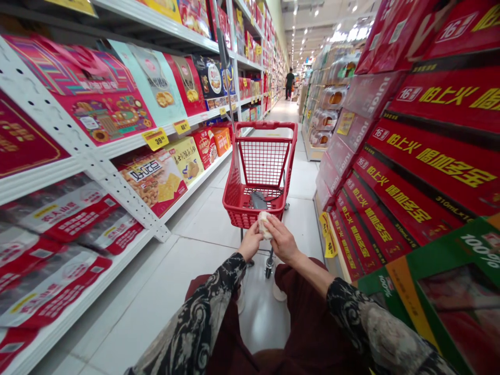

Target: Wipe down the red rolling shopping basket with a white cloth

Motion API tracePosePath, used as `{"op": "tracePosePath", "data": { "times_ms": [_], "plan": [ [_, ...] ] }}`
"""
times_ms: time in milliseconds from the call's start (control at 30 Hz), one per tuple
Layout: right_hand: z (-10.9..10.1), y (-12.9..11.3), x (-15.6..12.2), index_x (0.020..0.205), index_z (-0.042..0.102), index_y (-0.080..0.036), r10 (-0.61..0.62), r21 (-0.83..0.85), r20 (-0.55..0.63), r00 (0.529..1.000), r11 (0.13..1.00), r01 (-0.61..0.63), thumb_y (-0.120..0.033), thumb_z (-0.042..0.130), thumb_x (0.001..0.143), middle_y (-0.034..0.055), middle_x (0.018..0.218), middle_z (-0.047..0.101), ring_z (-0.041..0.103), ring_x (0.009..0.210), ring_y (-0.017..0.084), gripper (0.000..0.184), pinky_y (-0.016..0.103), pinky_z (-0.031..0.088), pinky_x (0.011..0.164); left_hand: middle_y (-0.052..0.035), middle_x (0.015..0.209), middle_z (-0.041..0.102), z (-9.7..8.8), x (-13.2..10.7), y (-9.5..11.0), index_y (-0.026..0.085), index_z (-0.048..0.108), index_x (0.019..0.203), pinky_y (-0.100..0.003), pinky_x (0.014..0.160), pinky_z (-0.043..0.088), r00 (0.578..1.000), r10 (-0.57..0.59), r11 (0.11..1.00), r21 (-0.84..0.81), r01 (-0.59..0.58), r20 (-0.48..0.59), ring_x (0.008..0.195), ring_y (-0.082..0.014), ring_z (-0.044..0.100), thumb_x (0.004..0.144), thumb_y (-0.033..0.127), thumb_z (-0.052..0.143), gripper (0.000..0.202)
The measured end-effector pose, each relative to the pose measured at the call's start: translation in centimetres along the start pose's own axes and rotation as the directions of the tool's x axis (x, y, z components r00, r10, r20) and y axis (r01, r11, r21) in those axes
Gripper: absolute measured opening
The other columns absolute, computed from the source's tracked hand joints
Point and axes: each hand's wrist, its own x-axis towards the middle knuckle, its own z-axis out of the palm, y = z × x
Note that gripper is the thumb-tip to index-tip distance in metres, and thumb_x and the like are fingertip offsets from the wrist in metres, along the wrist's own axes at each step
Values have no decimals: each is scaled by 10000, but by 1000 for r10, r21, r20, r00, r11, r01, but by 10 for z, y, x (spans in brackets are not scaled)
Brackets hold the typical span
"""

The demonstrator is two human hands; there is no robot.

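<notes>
Patterned sleeves, two hands pinching a pale bundle behind a red cart.

Patterned sleeves reach out over dark red trousers. The left hand and right hand, fingers half curled, grip a small pale bundle between them at 12 o'clock, right by the near edge of a red shopping cart. A dark packet lies in its basket. White shelves of boxed goods line the aisle at 9 to 10 o'clock, and stacked red cartons hem it at 2 to 3 o'clock. Open white floor runs between them toward a distant shopper at 12 o'clock.
</notes>
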Motion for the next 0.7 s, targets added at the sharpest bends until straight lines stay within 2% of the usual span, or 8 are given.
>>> {"op": "tracePosePath", "data": {
  "times_ms": [67, 100, 200, 267, 367, 433, 533, 700],
  "plan": [
    [-1, -6, 2, 1343, 379, -105, 4, -4, 8, 1000, 1000, -4, -146, 431, 754, 155, 1419, 336, 244, 1341, 244, 592, 485, 319, 1048, -64, 1001, 651, 3, 4, 4, 130, 508, 1139, -278, 753, 484, 994, -72, 956, -279, 92, 79, 868, -149, 606, 567, 99, 427, 578],
    [-2, -7, 1, 1348, 364, -92, 3, -21, 24, 1000, 1000, -2, -181, 464, 741, 167, 1428, 314, 227, 1346, 260, 621, 501, 302, 1049, -43, 921, 657, 4, 4, 6, 134, 536, 1080, -258, 707, 482, 987, -105, 937, -319, 141, 125, 802, -137, 607, 555, 97, 427, 537],
    [-5, -3, -2, 1308, 428, -109, -31, -104, 70, 997, 994, 38, -211, 493, 752, 165, 1395, 375, 228, 1346, 262, 569, 505, 273, 1053, -9, 768, 643, 4, 0, 6, 138, 588, 905, -267, 671, 482, 962, -165, 964, -171, 204, 219, 704, -131, 591, 513, 71, 428, 429],
    [-10, 4, 0, 1253, 501, -161, -64, -152, 60, 996, 986, 72, -167, 450, 797, 126, 1353, 449, 249, 1341, 233, 459, 485, 258, 1064, -14, 789, 655, 2, -1, 7, 143, 608, 858, -317, 762, 485, 956, -175, 978, -75, 197, 234, 768, -153, 595, 507, 52, 428, 405],
    [-17, 17, 13, 1214, 542, -213, -39, -213, -3, 999, 976, 37, -123, 384, 855, 84, 1337, 477, 250, 1342, 204, 403, 472, 234, 1079, -42, 1036, 650, -5, 3, 11, 161, 617, 993, -361, 967, 404, 997, -26, 990, 142, 15, 77, 1023, -183, 551, 565, 40, 414, 490],
    [-17, 24, 20, 1212, 544, -217, -10, -246, -29, 1000, 969, 3, -116, 369, 877, 81, 1342, 472, 249, 1343, 201, 390, 473, 237, 1080, -56, 1211, 576, -13, 7, 16, 167, 571, 1127, -364, 1045, 337, 986, 158, 896, 427, -121, -51, 1163, -180, 474, 627, 49, 392, 544],
    [-4, 25, 19, 1177, 565, -204, -55, -245, 30, 998, 968, 61, -124, 409, 883, 89, 1313, 502, 292, 1325, 203, 343, 469, 275, 1066, -98, 1360, 448, -33, 12, 21, 142, 479, 1249, -413, 1076, 289, 949, 294, 661, 741, -117, -113, 1273, -206, 369, 694, 92, 398, 563],
    [16, 8, 4, 1102, 604, -200, -241, -137, 264, 934, 949, 284, -122, 487, 841, 76, 1236, 574, 436, 1234, 208, 296, 413, 397, 990, -129, 1458, 291, -71, 18, 21, 135, 337, 1352, -577, 1048, 222, 988, 122, 349, 936, 43, -91, 1351, -275, 222, 730, 138, 398, 624]
  ]
}}
